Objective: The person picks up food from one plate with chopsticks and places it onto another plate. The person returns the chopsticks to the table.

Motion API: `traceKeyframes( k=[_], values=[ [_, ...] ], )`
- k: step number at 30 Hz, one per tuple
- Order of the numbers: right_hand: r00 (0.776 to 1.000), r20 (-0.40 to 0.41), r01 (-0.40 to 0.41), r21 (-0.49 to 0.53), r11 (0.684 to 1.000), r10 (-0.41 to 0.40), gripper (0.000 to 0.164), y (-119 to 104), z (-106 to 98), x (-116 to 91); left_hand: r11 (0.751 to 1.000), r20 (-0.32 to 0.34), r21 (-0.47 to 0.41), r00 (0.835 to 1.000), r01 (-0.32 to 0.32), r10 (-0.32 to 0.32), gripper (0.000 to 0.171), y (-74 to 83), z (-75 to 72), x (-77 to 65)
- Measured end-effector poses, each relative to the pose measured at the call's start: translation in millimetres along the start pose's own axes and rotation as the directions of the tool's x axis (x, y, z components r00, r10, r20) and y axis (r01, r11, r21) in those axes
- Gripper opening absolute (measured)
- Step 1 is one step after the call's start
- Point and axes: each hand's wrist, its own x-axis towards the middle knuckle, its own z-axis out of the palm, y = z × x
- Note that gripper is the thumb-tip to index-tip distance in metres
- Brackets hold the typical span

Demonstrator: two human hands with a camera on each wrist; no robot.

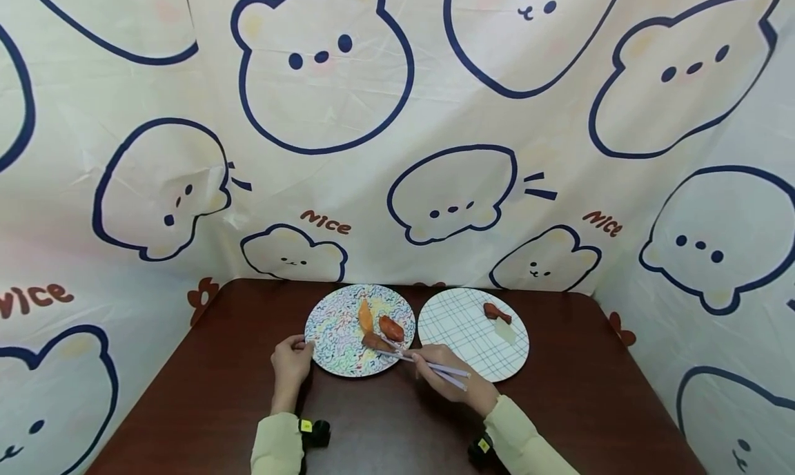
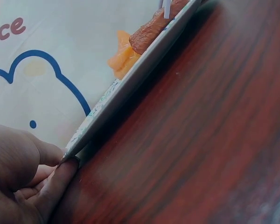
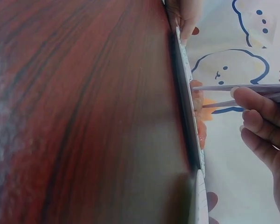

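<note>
A brown meat piece is carried on a multicoloured patterned plate and touched by the tips of pale chopsticks; whether it is gripped between them cannot be told. It is closely flanked by a glazed reddish-brown piece, with an orange piece set behind. The chopsticks are held in the curled fingers of the right hand, by which the near-left rim of a grid-lined white plate is partly hidden. On that plate a drumstick and a pale green piece are placed. The patterned plate's left rim is pinched by the left hand. Both plates are set side by side at the far edge of a dark, wood-grained worktop, enclosed by pale fabric printed with blue-outlined bears and "Nice".
</note>
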Motion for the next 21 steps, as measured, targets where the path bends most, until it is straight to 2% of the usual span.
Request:
traceKeyframes(
  k=[3, 8, 15, 21],
  values=[
    [1.000, 0.011, -0.021, 0.020, 1.000, 0.021, 0.031, 0.6, -1.1, -1.8, 1.000, 0.005, 0.004, 1.000, 0.004, -0.004, 0.033, -0.4, 0.6, -0.2],
    [1.000, -0.015, -0.008, 0.049, 0.999, 0.008, 0.033, 2.9, -2.2, -2.1, 1.000, 0.015, 0.000, 1.000, -0.011, 0.011, 0.033, -0.9, 1.0, -0.6],
    [0.996, -0.080, 0.052, 0.022, 0.998, -0.051, 0.031, 5.7, -6.1, -8.9, 1.000, 0.010, 0.014, 1.000, -0.010, 0.010, 0.034, -2.3, 0.9, -2.2],
    [0.994, -0.104, -0.017, 0.040, 0.999, 0.021, 0.034, 8.2, -16.7, -18.2, 1.000, 0.010, 0.020, 1.000, -0.013, 0.013, 0.033, -1.1, 1.4, 0.0]
  ],
)
